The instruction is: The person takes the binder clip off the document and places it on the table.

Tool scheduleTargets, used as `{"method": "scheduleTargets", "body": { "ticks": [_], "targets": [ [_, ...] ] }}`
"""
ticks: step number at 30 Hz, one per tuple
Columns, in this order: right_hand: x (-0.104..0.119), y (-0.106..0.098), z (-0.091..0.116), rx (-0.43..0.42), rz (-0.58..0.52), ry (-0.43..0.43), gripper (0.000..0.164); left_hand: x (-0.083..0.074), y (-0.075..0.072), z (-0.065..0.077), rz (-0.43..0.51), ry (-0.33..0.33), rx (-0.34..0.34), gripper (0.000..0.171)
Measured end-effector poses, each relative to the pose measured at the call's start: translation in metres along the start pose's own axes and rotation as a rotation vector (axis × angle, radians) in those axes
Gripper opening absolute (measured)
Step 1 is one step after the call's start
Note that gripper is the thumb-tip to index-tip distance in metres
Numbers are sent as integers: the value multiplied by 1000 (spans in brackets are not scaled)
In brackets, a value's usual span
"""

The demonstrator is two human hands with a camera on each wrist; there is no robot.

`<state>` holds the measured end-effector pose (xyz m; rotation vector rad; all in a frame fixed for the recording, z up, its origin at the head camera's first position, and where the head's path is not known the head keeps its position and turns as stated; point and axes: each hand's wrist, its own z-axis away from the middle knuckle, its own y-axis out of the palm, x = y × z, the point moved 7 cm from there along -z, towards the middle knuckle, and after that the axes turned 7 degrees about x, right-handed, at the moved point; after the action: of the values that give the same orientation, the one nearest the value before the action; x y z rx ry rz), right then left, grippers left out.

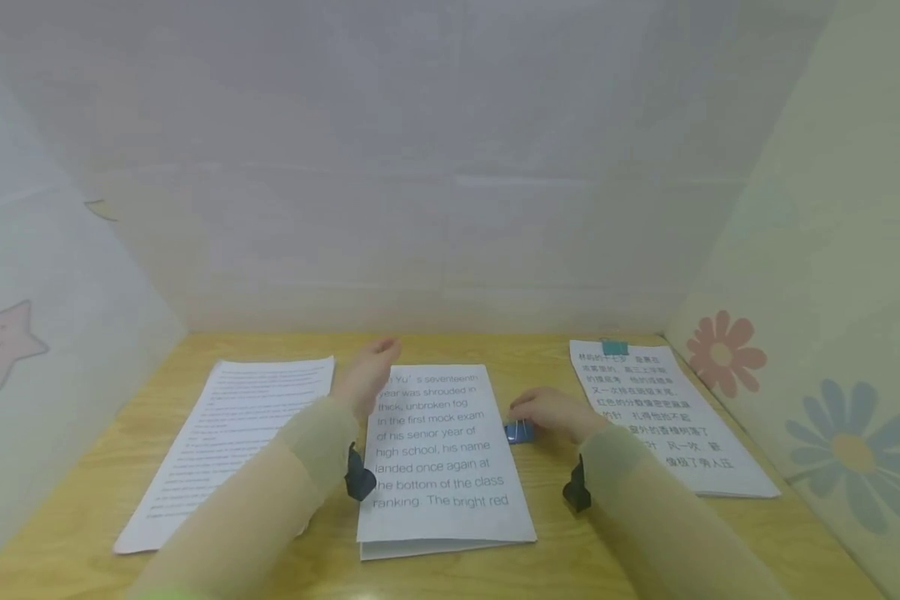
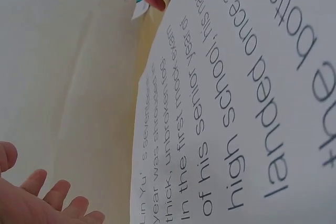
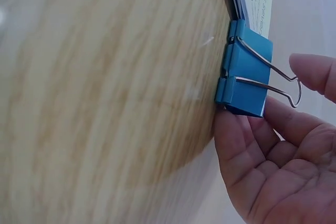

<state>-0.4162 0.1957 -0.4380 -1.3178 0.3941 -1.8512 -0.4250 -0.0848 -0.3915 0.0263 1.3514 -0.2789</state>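
Your right hand [image 1: 555,414] sits at the right edge of the middle stack of paper [image 1: 442,454], and its fingers are curled around a blue binder clip [image 1: 519,431]. The right wrist view shows this plainly: the clip [image 3: 244,69] is clamped on the edge of the stack, its wire handles folded toward your palm, with your thumb against the bottom of the clip and a fingertip [image 3: 315,74] touching the wire loop. So the clip is on the sheets, low against the wooden counter [image 1: 555,533], about halfway along the stack's right side.

Your left hand [image 1: 366,373] is at the top left corner of the same stack — fingers straight and relaxed, holding nothing. In the left wrist view the fingertips [image 2: 50,195] hover spread beside the printed page [image 2: 247,103], and whether they touch the paper cannot be told from here.

The stack carries large English print and lies square in front of you, between your forearms. To its left lies a second sheet [image 1: 228,442] with small dense text, just beside your left forearm. To the right, well apart from the clip, lies a sheet of Chinese text [image 1: 663,417] with a teal clip [image 1: 614,347] at its top edge.
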Motion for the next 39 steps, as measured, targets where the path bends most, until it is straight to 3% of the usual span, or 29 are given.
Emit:
{"method": "scheduleTargets", "body": {
  "ticks": [9,17,25,30,39],
  "targets": [
    [-4,-8,-2,21,-75,-29,43,0,14,15,-34,60,43,54],
    [-18,-43,10,0,-143,-75,51,3,22,19,-29,56,53,48],
    [-26,-72,15,-1,-26,-66,57,2,29,25,-10,39,89,46],
    [-32,-89,3,-31,159,-39,66,2,33,35,-22,36,113,46],
    [-62,-103,-17,-66,276,10,71,3,48,50,-19,32,172,50]
  ]
}}
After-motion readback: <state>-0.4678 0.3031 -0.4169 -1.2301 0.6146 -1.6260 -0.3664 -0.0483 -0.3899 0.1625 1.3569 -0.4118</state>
